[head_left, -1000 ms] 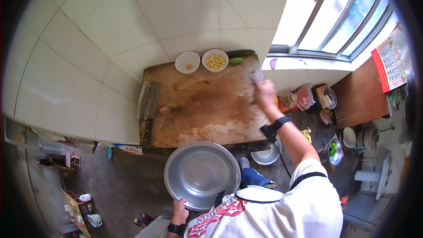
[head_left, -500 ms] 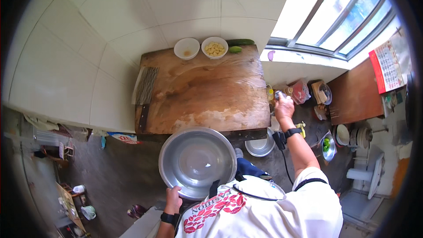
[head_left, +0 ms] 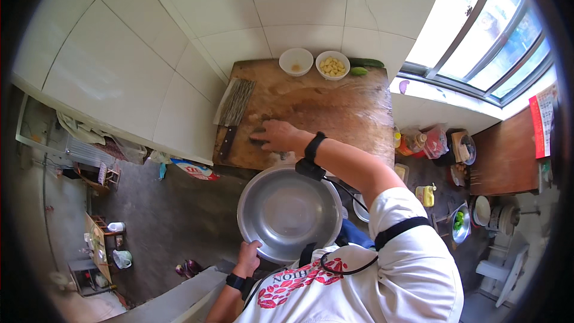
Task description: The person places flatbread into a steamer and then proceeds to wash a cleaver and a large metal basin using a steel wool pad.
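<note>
My left hand (head_left: 248,255) grips the near rim of a large round metal basin (head_left: 289,212), held just below the front edge of a wet wooden chopping board (head_left: 326,110). My right hand (head_left: 276,136) lies palm down on the board's near left part, over a small dark thing that it mostly hides; I cannot tell if the fingers grip it. A cleaver (head_left: 233,110) with a dark handle rests on the board's left edge, just left of that hand.
At the board's far edge stand a white bowl (head_left: 296,61), a bowl of yellow pieces (head_left: 332,64) and a green cucumber (head_left: 366,63). Bottles and containers (head_left: 426,142) crowd the floor to the right, beside a wooden table (head_left: 508,158). White tiled wall lies behind.
My right hand has swung from the board's far right corner, past the bottles at the right, to the board's near left by the cleaver. The basin stays in my left hand.
</note>
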The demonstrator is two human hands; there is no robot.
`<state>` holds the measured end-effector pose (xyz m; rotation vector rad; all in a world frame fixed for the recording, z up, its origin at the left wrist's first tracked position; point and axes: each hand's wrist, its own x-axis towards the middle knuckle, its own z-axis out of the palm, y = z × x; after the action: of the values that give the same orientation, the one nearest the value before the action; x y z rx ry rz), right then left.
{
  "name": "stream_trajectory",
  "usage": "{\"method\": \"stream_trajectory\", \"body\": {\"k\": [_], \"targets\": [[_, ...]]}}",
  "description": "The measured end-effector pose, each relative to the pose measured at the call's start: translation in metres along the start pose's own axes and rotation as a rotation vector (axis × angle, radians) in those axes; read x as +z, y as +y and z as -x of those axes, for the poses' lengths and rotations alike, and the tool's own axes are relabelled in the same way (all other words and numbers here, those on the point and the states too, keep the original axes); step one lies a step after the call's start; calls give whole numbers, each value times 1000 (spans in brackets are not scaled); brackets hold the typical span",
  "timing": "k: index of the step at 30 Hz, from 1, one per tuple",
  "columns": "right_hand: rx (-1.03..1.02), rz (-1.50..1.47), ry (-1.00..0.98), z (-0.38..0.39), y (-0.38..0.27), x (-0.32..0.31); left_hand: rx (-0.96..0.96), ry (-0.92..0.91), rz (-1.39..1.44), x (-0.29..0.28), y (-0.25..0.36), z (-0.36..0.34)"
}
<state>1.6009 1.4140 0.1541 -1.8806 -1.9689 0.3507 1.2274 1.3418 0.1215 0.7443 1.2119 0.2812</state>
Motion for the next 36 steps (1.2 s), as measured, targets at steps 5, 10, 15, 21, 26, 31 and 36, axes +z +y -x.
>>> {"method": "stream_trajectory", "body": {"k": [5, 10, 15, 21, 26, 31, 36], "targets": [[-350, 62, 29, 45, 13, -8, -12, 43, -40, 8, 4, 2], [269, 39, -51, 159, -4, -43, -6, 53, -63, 4, 4, 5], [879, 23, 337, 301, 10, -50, -50, 36, 10, 5, 3, 8], [791, 329, 543, 296, 30, -85, -36, 50, 7, 10, 2, 6], [384, 67, 337, 117, 9, -70, -10, 80, 3, -3, -6, -1], [66, 130, 75, 25, 7, -19, -43, 53, 9, 4, 1, 1], [470, 323, 138, 49, 40, -6, -66, 56, 19, -3, -2, 2]]}}
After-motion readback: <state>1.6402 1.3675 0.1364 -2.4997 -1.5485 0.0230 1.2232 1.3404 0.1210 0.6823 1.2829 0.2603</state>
